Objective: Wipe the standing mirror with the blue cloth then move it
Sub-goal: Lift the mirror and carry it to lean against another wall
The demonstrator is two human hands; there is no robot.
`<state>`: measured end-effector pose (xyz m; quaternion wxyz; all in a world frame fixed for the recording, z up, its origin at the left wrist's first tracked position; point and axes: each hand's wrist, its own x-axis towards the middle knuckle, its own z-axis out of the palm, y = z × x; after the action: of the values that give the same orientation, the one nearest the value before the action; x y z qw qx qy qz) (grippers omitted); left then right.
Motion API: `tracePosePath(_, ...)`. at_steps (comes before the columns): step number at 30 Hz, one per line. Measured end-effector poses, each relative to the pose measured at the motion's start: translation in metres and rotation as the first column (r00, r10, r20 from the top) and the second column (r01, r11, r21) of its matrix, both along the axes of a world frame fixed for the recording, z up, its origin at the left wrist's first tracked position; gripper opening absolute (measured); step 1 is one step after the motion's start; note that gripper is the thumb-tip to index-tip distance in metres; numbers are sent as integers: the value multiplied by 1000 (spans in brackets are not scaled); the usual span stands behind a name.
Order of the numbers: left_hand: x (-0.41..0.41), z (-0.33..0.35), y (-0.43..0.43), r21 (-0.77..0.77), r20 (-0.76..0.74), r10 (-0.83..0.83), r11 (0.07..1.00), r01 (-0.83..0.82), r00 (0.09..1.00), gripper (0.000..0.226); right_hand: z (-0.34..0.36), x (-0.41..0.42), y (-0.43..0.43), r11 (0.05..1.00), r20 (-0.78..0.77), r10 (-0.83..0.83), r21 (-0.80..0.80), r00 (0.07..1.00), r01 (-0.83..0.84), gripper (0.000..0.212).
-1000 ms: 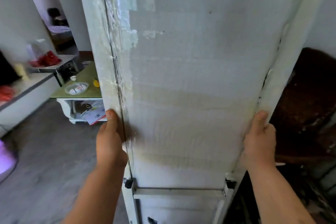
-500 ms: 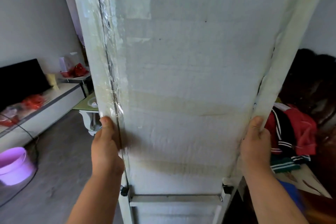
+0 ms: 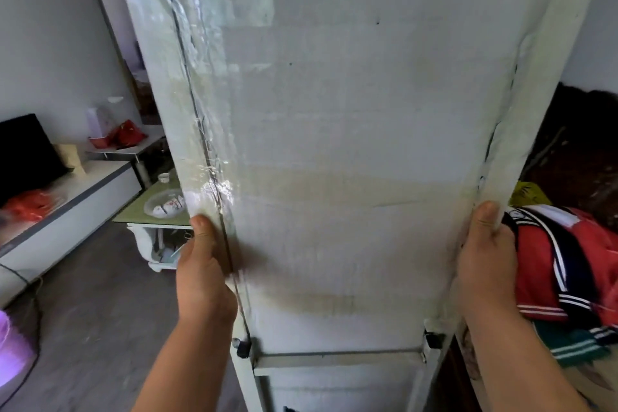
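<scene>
mirror: standing mirror (image 3: 351, 144) upright, back facing camera, foot unseen
left hand (image 3: 200, 274): grasps its left edge
right hand (image 3: 485, 264): grasps its right edge
blue cloth: not visible
progress: likely moving stage; set-down remains

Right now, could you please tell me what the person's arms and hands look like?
Both forearms are bare: no sleeves, gloves, watch or bracelet show on the left hand or the right hand. Only the thumbs are visible, so rings on the fingers cannot be judged.
</scene>
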<state>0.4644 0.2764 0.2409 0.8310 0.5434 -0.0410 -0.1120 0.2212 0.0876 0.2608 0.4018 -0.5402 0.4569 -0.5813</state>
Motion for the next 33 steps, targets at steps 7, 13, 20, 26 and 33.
tracePosePath(7,88,10,-78,-95,25,-64,993,66,998,36,-1,73,-57,998,11,-63,1,998,63,72)
tracePosePath(13,146,7,-153,-75,52,-73,994,77,996,36,-12,124,-121,985,16,-171,-6,985,171,57)
tracePosePath(20,214,12,-253,-21,18,-46,999,47,999,71,-12,201,-237,996,14,-88,0,996,88,65)
tracePosePath(26,270,17,-328,-59,25,-26,998,27,999,47,-4,266,-314,999,12,-34,-19,999,34,75)
tracePosePath(33,361,14,-433,-17,17,-19,1000,20,1000,61,2,344,-400,987,32,-163,-2,986,164,65)
